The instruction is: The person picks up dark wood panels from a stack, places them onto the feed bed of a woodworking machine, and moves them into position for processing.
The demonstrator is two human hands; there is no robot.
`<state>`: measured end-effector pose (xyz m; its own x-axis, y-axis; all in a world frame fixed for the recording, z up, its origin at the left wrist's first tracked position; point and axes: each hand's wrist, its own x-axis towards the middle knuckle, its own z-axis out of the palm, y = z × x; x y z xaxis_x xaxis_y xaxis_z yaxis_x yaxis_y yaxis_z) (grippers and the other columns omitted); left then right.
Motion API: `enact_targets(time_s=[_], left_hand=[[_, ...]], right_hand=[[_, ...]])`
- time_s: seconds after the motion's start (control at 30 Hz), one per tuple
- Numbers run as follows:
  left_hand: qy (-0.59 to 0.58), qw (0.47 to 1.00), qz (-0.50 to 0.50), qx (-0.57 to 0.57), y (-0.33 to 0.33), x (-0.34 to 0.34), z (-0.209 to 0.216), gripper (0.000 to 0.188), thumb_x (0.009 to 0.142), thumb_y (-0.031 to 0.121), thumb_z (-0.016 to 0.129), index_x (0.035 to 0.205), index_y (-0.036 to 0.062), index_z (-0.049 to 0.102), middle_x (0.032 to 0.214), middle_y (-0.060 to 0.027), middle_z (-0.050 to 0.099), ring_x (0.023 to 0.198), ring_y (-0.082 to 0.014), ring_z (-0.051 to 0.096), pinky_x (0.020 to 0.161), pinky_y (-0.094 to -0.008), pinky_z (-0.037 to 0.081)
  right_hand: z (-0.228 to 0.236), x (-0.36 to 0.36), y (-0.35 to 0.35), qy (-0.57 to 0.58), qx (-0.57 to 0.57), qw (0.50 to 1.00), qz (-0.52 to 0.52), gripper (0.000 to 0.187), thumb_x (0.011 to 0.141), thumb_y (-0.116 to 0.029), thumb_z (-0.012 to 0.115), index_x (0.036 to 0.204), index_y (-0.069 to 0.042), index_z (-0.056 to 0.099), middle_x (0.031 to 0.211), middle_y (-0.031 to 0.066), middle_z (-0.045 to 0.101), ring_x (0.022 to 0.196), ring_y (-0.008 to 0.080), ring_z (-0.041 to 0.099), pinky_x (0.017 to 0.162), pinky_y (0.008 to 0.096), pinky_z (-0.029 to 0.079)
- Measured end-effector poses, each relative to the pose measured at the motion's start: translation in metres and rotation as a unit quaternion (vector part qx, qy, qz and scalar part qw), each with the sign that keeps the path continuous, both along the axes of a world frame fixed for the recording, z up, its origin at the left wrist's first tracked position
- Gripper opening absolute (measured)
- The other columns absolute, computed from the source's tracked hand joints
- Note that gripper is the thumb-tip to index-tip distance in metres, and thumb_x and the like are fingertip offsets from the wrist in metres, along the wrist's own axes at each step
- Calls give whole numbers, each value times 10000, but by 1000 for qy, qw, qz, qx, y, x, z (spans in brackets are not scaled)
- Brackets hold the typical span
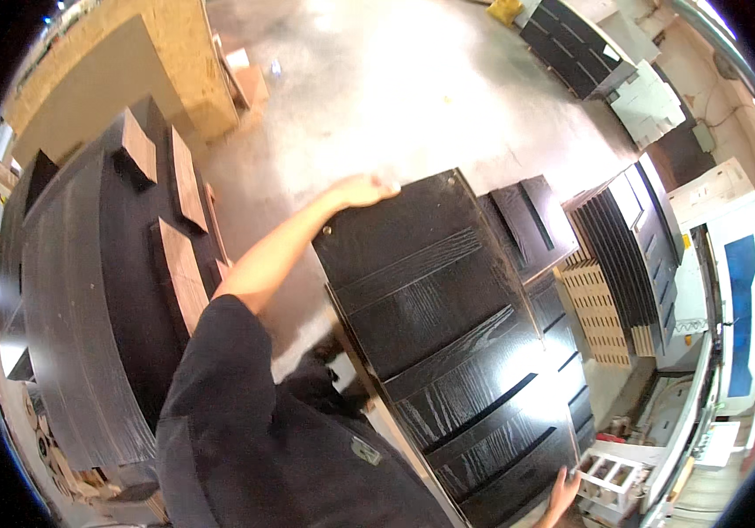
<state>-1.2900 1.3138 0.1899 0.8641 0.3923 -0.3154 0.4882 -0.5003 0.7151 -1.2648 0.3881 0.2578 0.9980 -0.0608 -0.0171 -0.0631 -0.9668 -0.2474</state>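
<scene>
A long black wood-grain panel (pixel 430 343) with several dark slots across it lies slanting in front of me. Two small round metal fittings sit near the corners of its far end. My left hand (pixel 364 189) is closed over the panel's far edge, with that arm stretched out. At the near right edge of the same panel, my right hand (pixel 562 493) grips the side, its fingers over the edge. Most of the right forearm is out of the picture. What supports the panel from below is largely hidden.
To the left stands a big stack of black boards (pixel 69 308) with wood blocks (pixel 186 176) on it. More slotted black panels (pixel 531 224) lie just right of mine. Beyond them is an upright stack of panels (pixel 628 255), near a white and blue machine (pixel 738 308).
</scene>
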Motion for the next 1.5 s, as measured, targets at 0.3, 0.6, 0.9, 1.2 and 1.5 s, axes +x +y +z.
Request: enact_targets(time_s=[0.3, 0.6, 0.9, 1.2, 1.5], left_hand=[[-312, 794, 498, -155, -41, -160, -39, 724, 1061, 546, 422, 1508, -23, 412, 1552, -209, 444, 1453, -278, 401, 1208, -393, 269], [-274, 707, 519, -395, -146, -127, -44, 907, 1027, 661, 321, 1553, -55, 138, 1632, -235, 126, 1527, -319, 87, 1250, -431, 86], [-235, 739, 499, -388, -135, -118, -19, 1093, 982, 769, 243, 1565, -87, -108, 1649, -304, -128, 1545, -391, -157, 1259, -487, -39], [-225, 698, 426, -530, -151, -143, -38, 1310, 860, 876, 399, 1545, -54, -218, 1656, -276, -157, 1555, -363, -115, 1257, -499, 3], [-175, 760, 381, -497, -147, -138, -44, 1416, 829, 777, 628, 1513, -101, -248, 1624, -350, -135, 1550, -418, -35, 1257, -461, 69]], right_hand=[[14, 172, 460, 80, 83, 930, 350, 499, 996, -307, 647, 1351, 39, 593, 1342, 218, 636, 1291, 308, 579, 1107, 392, 415], [-51, 274, 685, 361, 142, 879, 276, 928, 1000, -735, 332, 1524, 28, 399, 1528, 207, 464, 1390, 330, 457, 1141, 398, 358], [-45, 261, 713, 498, 264, 810, 161, 921, 984, -738, 370, 1546, -8, 369, 1561, 193, 422, 1411, 330, 445, 1178, 435, 365], [-27, 231, 725, 476, 263, 829, 130, 906, 986, -726, 388, 1542, -10, 375, 1537, 195, 452, 1383, 356, 470, 1165, 461, 382], [-42, 256, 714, 508, 291, 800, 131, 938, 957, -763, 387, 1543, -31, 383, 1543, 186, 448, 1383, 347, 467, 1149, 470, 402]])
